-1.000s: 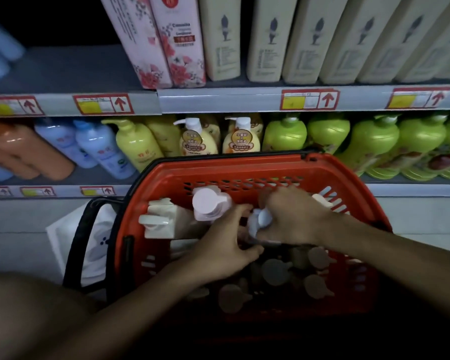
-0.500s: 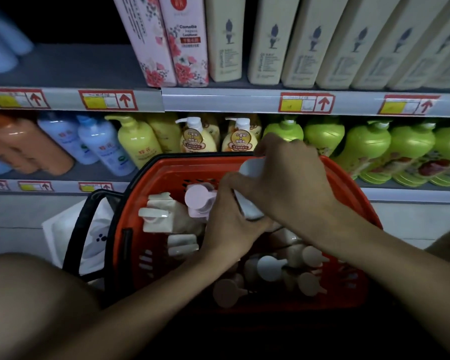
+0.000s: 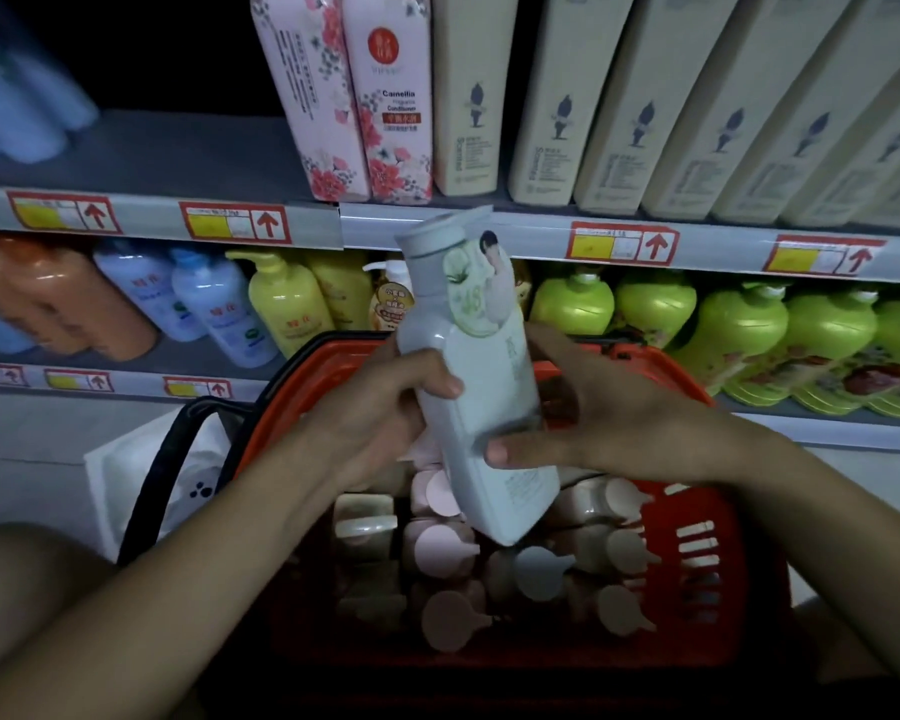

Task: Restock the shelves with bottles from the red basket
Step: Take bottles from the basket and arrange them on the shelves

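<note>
A pale grey-green bottle (image 3: 471, 376) with a flat cap and a round label is held upright above the red basket (image 3: 707, 569), tilted slightly left. My left hand (image 3: 385, 413) grips its left side, thumb across the front. My right hand (image 3: 593, 423) holds the right side, thumb pressed low on the front. Inside the basket lie several bottles with pink and beige caps (image 3: 445, 558). The upper shelf (image 3: 167, 158) has bare grey space left of the pink floral bottles (image 3: 354, 101).
Tall cream bottles (image 3: 640, 96) fill the upper shelf to the right. The lower shelf holds orange, blue, yellow and green bottles (image 3: 739, 335). Red-arrow price tags (image 3: 235, 223) line the shelf edges. A white bag (image 3: 126, 475) sits left of the basket's black handle (image 3: 178, 449).
Both hands have lifted the grey-green bottle out of the basket, from among the other bottles up to shelf-edge height. The view has tilted upward slightly.
</note>
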Available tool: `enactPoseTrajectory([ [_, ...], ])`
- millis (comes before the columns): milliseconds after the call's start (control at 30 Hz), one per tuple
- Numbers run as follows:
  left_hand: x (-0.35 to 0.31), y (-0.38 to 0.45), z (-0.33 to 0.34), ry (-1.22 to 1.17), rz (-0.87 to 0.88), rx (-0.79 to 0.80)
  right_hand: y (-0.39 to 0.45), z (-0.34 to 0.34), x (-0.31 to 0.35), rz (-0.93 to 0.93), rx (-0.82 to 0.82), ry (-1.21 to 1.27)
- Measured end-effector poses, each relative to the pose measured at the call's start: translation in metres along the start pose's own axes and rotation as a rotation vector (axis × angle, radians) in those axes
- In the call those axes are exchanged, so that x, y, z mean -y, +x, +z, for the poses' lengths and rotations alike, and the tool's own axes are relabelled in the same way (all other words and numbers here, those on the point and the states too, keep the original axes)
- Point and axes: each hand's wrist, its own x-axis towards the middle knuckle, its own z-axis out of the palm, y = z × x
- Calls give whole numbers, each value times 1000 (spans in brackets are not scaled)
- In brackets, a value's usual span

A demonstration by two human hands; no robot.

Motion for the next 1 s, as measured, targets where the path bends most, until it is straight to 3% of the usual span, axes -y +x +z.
enactPoseTrajectory([
  [133, -10, 1, -5, -189, 5, -12, 12, 7, -11, 80, -195, 367],
  [200, -13, -1, -3, -268, 35, -3, 14, 6, -9, 107, -123, 533],
  [300, -22, -3, 3, -253, 50, -62, 13, 12, 0, -7, -62, 632],
  [500, -42, -32, 24, 178, 180, -244, -6, 18, 19, -235, -398, 492],
  [733, -103, -66, 86, 713, 422, -210, -45, -15, 72, -450, -666, 421],
  [1000, -202, -46, 166, 802, 751, -148, -60, -97, 153, -758, -822, 303],
])
